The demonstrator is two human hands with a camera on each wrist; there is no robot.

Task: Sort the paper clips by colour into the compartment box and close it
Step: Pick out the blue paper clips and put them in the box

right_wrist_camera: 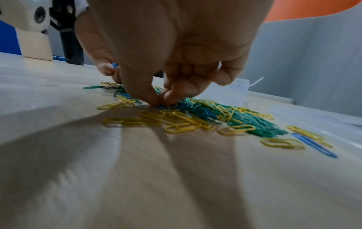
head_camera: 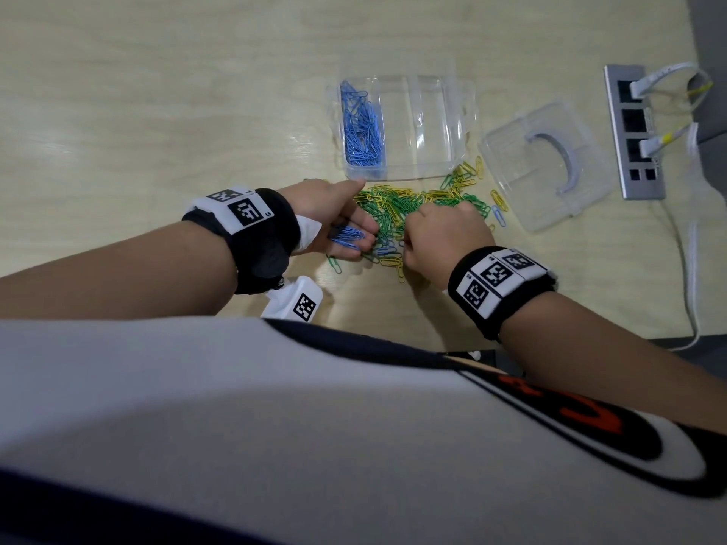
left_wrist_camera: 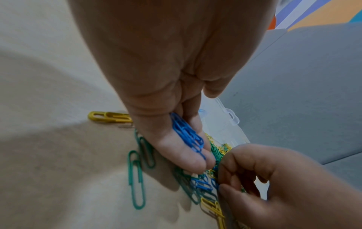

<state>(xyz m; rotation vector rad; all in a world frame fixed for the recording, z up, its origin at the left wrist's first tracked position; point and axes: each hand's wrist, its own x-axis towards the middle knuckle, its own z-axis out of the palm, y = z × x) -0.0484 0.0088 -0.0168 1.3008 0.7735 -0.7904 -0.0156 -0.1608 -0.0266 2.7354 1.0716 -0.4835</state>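
A clear compartment box [head_camera: 432, 123] lies open on the wooden table, with blue paper clips [head_camera: 362, 127] filling its left compartment. Its lid [head_camera: 547, 163] lies apart to the right. A mixed pile of green, yellow and a few blue clips [head_camera: 401, 202] is spread in front of the box. My left hand [head_camera: 354, 226] rests palm up at the pile's left edge, carrying a small bunch of blue clips [left_wrist_camera: 188, 133] on its straight fingers. My right hand [right_wrist_camera: 160, 100] reaches down into the pile, thumb and forefinger pinching a blue clip [right_wrist_camera: 163, 107].
A grey socket strip [head_camera: 635, 131] with white cables plugged in runs along the right side. A white marker block [head_camera: 295, 302] sits by the near table edge. Stray clips lie around the pile, such as a green one [head_camera: 334, 264] and a blue one [head_camera: 499, 216].
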